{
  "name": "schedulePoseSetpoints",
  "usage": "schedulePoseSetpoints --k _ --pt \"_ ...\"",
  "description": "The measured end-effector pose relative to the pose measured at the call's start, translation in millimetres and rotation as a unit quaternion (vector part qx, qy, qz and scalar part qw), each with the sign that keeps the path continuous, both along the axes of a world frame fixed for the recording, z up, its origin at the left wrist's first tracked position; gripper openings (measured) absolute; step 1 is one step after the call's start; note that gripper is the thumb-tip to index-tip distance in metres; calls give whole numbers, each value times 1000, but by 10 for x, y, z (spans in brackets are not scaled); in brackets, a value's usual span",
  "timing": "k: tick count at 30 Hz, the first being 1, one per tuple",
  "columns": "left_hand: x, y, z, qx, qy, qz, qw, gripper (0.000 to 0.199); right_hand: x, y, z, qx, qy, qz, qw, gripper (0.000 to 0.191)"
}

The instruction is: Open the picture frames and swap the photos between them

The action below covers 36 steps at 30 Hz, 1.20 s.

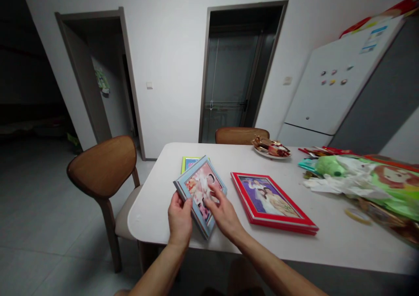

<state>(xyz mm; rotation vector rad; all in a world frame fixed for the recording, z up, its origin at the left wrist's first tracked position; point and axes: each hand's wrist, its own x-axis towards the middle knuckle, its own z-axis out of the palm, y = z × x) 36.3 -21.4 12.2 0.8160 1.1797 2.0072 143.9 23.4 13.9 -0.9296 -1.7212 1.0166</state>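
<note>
A light blue picture frame (pixel 218 179) is tilted over the front of the table, with a pinkish photo behind its front. My left hand (pixel 180 219) is closed on its lower left edge, thumb on the front side. Across the photo lie the spread fingers of my right hand (pixel 225 213), touching the surface without gripping the frame. A yellow-green picture frame (pixel 186 164) lies behind, partly hidden by the blue one. To the right, a red picture frame (pixel 244 202) with a photo on purple rests on top of what looks like another red frame.
The white table (pixel 150 200) also bears a plate (pixel 278 156) of small items, a roll of tape (pixel 358 216) and a heap of green and white wrappings (pixel 356 173). Brown chairs (pixel 108 167) stand left and behind. A fridge (pixel 327 95) is at the back right.
</note>
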Motion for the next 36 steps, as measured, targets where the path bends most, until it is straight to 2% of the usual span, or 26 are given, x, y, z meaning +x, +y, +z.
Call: schedulePoseSetpoints --k 2,3,4,6,8,9,11,13,15,17,20,23,27,30,33,36 --pt "15 -185 115 15 130 3 991 35 80 -16 153 -130 112 4 985 51" --pt "28 -285 166 30 226 2 974 36 131 -35 230 -180 165 24 970 51" --pt "45 -383 205 54 329 -2 943 37 184 -61 299 -220 208 51 952 50" --pt "84 -551 232 113 507 -17 854 38 288 -123 392 -281 251 108 920 47" --pt "127 -664 181 153 623 -26 767 37 371 -176 406 -333 233 141 903 44" --pt "148 -698 131 158 661 -23 733 35 403 -191 383 -349 210 148 901 42" --pt "185 -731 2 141 708 -13 692 31 447 -191 292 -350 150 153 912 39" --pt "210 -737 -138 120 731 -11 671 30 471 -149 171 -310 77 146 936 38" --pt "222 -731 -268 105 744 -19 660 30 485 -82 44 -238 -23 111 965 38" --pt "229 -720 -380 96 750 -26 654 29 493 -13 -70 -142 -149 49 977 42" --pt "247 -701 -504 86 746 -31 660 27 498 46 -201 -15 -303 -19 953 48" --pt "269 -691 -536 81 735 -46 672 25 497 45 -268 65 -378 -28 923 47" --pt "195 -737 -404 30 722 -112 682 29 491 37 -254 112 -443 -39 889 41" --pt "13 -825 -293 -45 702 -122 700 38 463 62 -204 143 -448 -3 882 35" --pt "-179 -915 -274 -94 677 -109 721 28 393 96 -173 150 -459 31 875 25" --pt "-270 -964 -315 -102 648 -118 745 17 303 131 -175 153 -485 9 861 21"
